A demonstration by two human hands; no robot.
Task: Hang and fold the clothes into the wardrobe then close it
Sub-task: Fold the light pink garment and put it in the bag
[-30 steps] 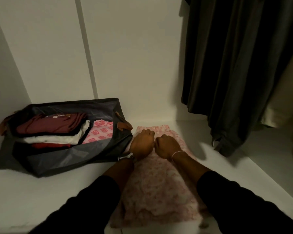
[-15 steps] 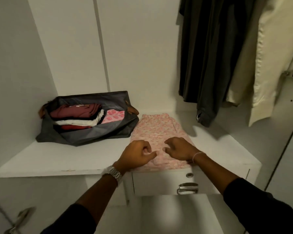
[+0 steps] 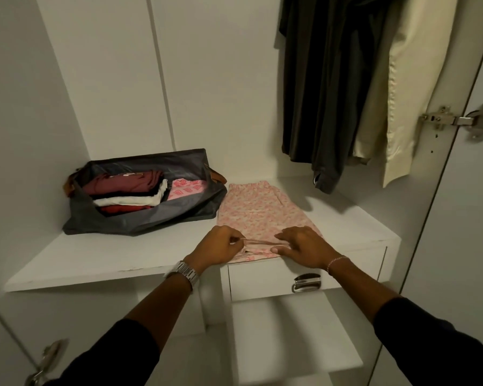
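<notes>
The folded pink floral garment point(image 3: 258, 215) lies flat on the white wardrobe shelf point(image 3: 101, 254), its near edge at the shelf's front lip above a drawer point(image 3: 265, 280). The left hand point(image 3: 216, 246) has its grip clamped on that near edge, fingers curled and pinching a fold of the fabric. The right hand point(image 3: 304, 246) lies just right of it, fingers spread and fairly straight on the same edge, thumb against the hem; its grip is apart, pressing rather than clasping. Beyond the left hand, a grey fabric bag point(image 3: 140, 215) touches the garment's left side and holds a stack of folded clothes point(image 3: 129, 195). Up and beyond the right hand hang a dark coat point(image 3: 326, 87) and a cream garment point(image 3: 407, 87), near a metal door hinge point(image 3: 457, 121).
</notes>
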